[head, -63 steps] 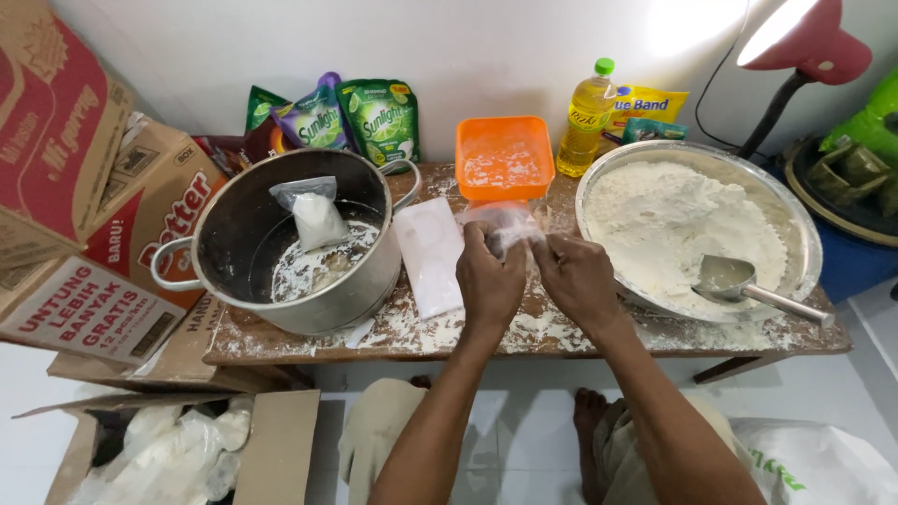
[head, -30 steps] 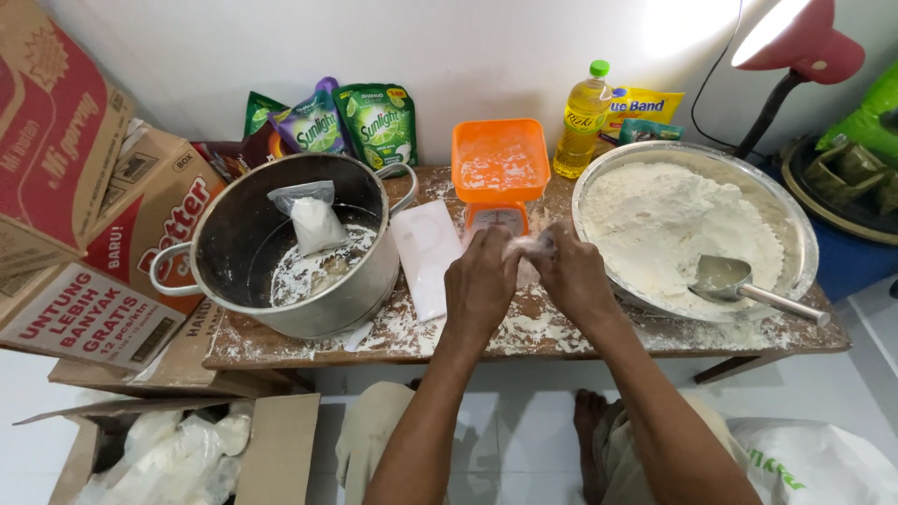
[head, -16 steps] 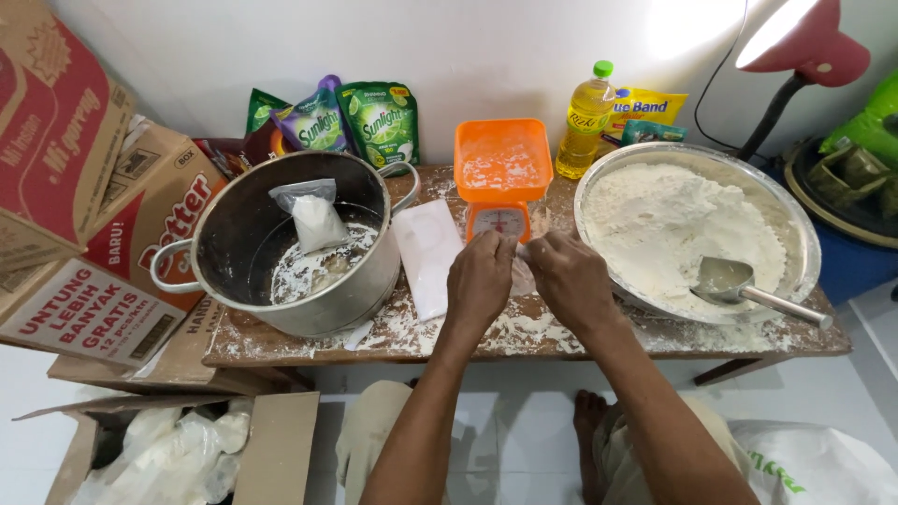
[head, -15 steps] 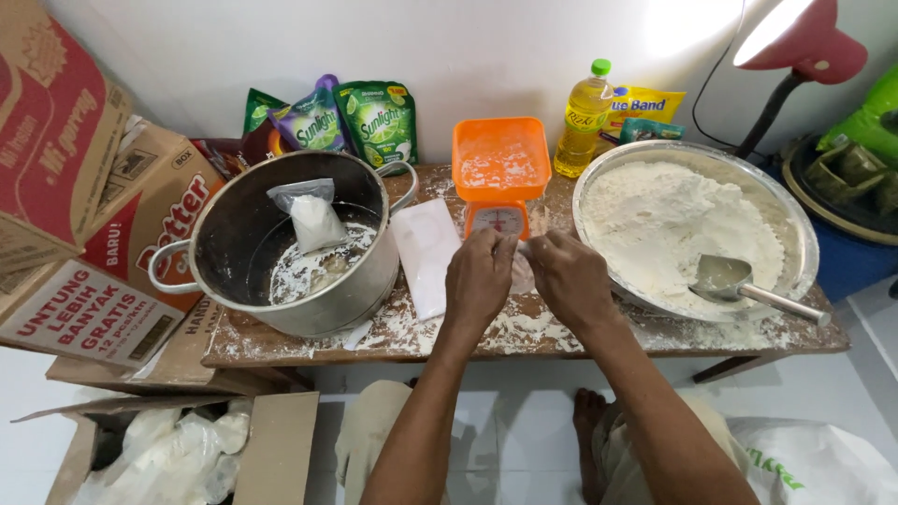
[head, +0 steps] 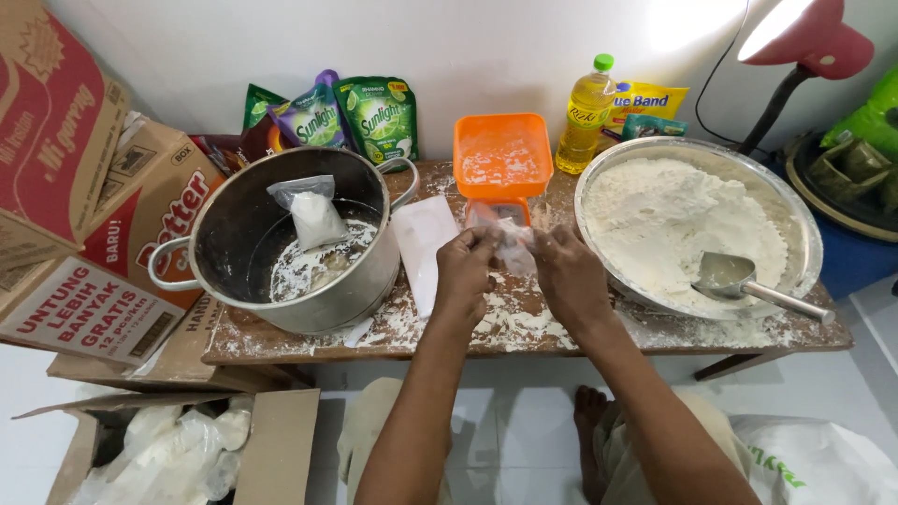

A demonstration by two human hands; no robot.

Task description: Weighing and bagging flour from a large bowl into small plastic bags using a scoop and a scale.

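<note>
My left hand (head: 465,273) and my right hand (head: 565,277) are together over the flour-dusted wooden table (head: 524,329), both pinching a small clear plastic bag (head: 505,239) between them. The bag hangs just in front of the orange kitchen scale (head: 502,159). A stack of flat clear bags (head: 423,245) lies left of my left hand. To the right a wide metal basin of white flour (head: 683,220) holds a metal scoop (head: 748,283). On the left stands a large metal pot (head: 290,248) with a filled flour bag (head: 313,215) inside.
Cardboard boxes (head: 84,206) are stacked at the left, and an open box with filled bags (head: 168,449) sits on the floor. Green and purple pouches (head: 355,112), a yellow oil bottle (head: 585,114) and a red lamp (head: 795,47) line the back wall. A white sack (head: 823,463) lies bottom right.
My hands have shifted slightly towards the scale and lifted the small clear bag, which now stands up between my fingers. The pot, basin and scoop have not moved.
</note>
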